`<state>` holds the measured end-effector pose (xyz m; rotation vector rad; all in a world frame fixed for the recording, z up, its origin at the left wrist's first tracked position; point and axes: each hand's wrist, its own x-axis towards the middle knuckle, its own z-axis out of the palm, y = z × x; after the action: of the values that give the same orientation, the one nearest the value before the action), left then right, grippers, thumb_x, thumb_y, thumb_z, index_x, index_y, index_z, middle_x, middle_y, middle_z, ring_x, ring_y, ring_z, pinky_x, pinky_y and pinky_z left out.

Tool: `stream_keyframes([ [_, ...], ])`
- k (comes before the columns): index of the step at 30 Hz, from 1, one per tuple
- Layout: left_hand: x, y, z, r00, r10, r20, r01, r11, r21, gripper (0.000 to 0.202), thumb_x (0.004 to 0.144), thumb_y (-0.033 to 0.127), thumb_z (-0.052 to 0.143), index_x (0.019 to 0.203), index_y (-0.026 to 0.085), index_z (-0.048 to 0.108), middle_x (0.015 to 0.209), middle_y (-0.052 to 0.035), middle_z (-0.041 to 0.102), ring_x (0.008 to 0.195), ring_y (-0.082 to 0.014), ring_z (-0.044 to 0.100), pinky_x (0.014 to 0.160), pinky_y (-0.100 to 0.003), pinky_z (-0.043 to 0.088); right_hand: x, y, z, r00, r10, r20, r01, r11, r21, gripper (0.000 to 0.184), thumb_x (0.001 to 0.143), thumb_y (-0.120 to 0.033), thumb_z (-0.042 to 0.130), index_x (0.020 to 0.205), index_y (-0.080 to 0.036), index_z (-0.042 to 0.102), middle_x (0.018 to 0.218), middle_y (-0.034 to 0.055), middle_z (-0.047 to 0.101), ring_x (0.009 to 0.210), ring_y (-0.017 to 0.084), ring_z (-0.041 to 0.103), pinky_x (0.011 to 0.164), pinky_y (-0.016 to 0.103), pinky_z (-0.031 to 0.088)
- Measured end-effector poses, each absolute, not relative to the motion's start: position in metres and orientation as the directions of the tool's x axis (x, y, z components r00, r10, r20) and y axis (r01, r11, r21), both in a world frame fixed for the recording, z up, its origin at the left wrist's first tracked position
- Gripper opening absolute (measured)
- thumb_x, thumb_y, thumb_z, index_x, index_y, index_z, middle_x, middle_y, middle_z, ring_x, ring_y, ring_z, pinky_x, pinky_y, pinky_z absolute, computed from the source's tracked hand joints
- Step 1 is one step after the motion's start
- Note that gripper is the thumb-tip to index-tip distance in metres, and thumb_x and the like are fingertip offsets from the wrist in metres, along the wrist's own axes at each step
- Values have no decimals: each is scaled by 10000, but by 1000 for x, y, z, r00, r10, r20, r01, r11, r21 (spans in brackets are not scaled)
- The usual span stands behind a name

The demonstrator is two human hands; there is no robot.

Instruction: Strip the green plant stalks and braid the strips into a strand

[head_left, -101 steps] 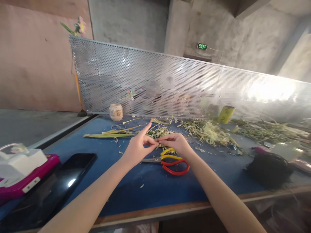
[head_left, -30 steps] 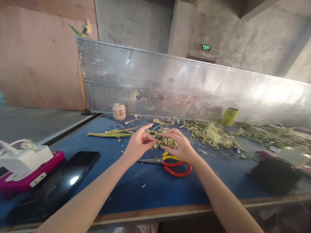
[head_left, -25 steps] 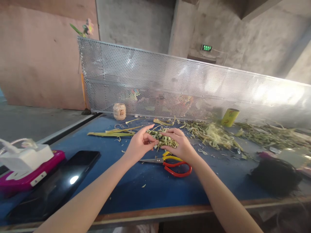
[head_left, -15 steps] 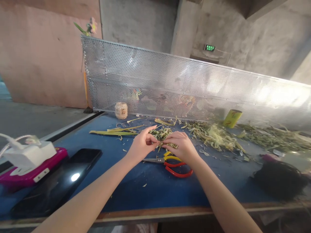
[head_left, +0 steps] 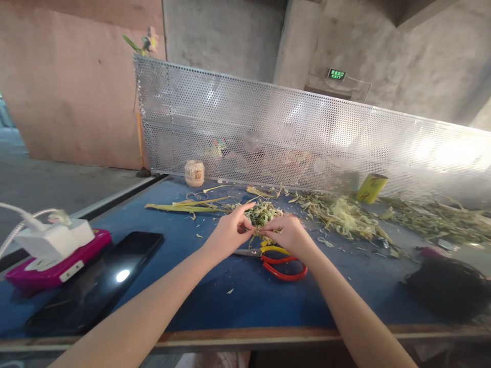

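My left hand (head_left: 229, 233) and my right hand (head_left: 288, 234) meet over the blue table (head_left: 215, 301), fingertips pinched together on a small bundle of green plant scraps (head_left: 262, 215). The left index finger sticks out straight while thumb and other fingers pinch. The right hand's fingers curl down over the near side of the bundle. Just below the hands lie scissors (head_left: 276, 259) with red and yellow handles, blades pointing left, untouched.
A black phone (head_left: 100, 283) and a pink box with a white charger (head_left: 53, 248) lie at the left. Long green leaves (head_left: 180, 207), a twine roll (head_left: 194, 173), a yellow-green tube (head_left: 370, 188), leaf litter (head_left: 341, 214) and a black bundle (head_left: 447, 289) lie around. A perforated metal screen (head_left: 307, 143) backs the table.
Both hands drew slightly nearer to me, closing tighter on the plant bundle; the right hand went from lying over it to pinching it. The camera shifted a little left.
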<state>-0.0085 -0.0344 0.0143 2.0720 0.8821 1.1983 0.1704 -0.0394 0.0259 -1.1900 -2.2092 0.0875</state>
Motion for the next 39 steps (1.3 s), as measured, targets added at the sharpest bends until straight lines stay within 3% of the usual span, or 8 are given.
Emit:
stream_keyframes([
  [3,-9,-32,13,381,781,495,260,-605,753,595,706,169,546,1266,195,348,708,15,582,672,-125,572,703,-290,475,172,-40,27,-425,747,511,764,599,-239,79,733,-196,612,729,-202,691,696,10,692,652,137,604,593,236,387],
  [9,-9,-33,13,374,784,495,277,-604,747,596,694,158,558,1256,178,360,679,24,564,658,-120,559,698,-285,473,172,-44,33,-584,541,605,748,649,141,122,790,-169,547,720,-189,645,722,1,680,716,130,588,712,284,306],
  [13,-7,-33,14,371,783,500,303,-611,732,583,686,148,562,1239,179,382,666,31,553,642,-113,548,692,-281,471,173,-46,33,-595,493,635,756,612,233,181,828,-155,482,715,-163,624,720,24,671,694,130,578,714,285,307],
  [18,-7,-34,16,351,804,479,278,-578,767,584,683,157,566,1236,165,380,663,25,559,626,-115,545,656,-278,473,172,-48,33,-530,500,685,748,656,100,140,831,-206,494,772,-171,616,771,26,674,743,141,591,724,274,344],
  [23,-7,-35,17,349,811,470,236,-561,794,592,686,165,565,1244,168,369,664,23,567,614,-116,552,650,-287,480,171,-47,32,-511,572,642,735,678,-20,112,801,-227,538,771,-188,638,752,22,676,747,160,602,716,291,390],
  [29,-8,-35,16,362,786,501,242,-599,763,583,700,159,552,1251,189,364,688,18,581,677,-127,577,705,-300,482,172,-43,29,-388,655,648,654,691,-308,257,830,-237,470,1055,-212,592,921,40,673,838,154,615,760,283,454],
  [31,-8,-35,16,377,777,505,244,-609,755,585,705,154,544,1258,197,357,701,15,592,695,-129,583,727,-303,479,172,-42,29,-355,696,624,645,665,-376,258,843,-235,435,1030,-217,612,930,43,672,859,159,616,755,285,466],
  [39,-9,-35,15,403,761,509,245,-625,741,592,714,169,539,1271,193,338,710,11,596,686,-128,574,713,-296,476,167,-39,29,-376,768,518,701,601,-383,136,752,-191,565,820,-191,682,776,29,690,706,147,620,629,240,469],
])
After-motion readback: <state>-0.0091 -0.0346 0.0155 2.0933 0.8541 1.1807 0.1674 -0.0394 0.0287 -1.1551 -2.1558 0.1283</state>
